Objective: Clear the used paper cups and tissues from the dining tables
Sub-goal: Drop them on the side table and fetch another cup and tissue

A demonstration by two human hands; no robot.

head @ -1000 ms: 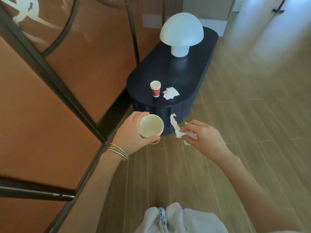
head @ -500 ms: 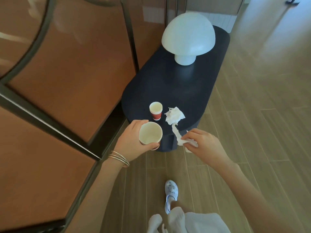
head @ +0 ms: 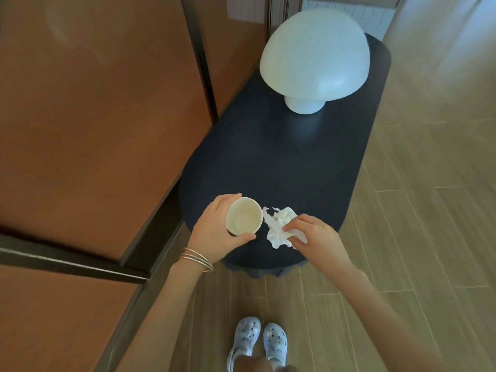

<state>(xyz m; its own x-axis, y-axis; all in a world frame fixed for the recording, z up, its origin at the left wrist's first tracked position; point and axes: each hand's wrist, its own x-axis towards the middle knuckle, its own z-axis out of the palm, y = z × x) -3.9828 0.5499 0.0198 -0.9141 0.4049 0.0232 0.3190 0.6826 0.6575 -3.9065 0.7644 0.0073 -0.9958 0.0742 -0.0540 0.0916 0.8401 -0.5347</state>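
My left hand (head: 214, 229) grips a cream-coloured paper cup (head: 244, 216) from the side, mouth up, above the near end of the dark oval table (head: 281, 162). The cup looks empty inside. My right hand (head: 314, 237) pinches a white tissue and sits right against a crumpled white tissue (head: 280, 221) lying on the table. The two tissues run together, so I cannot tell where one ends. The small red paper cup seen earlier on the table is hidden, most likely under the held cup.
A white mushroom-shaped lamp (head: 314, 57) stands at the far end of the table. Brown wall panels with dark frames (head: 107, 130) run along the left. Wood-look floor (head: 429, 210) lies to the right, and my pale shoes (head: 257, 342) stand just below the table's near end.
I have walked up to the table, which now looks much nearer. Both hands moved over its near end. The held cup now covers the red cup, and my right hand reached the crumpled tissue.
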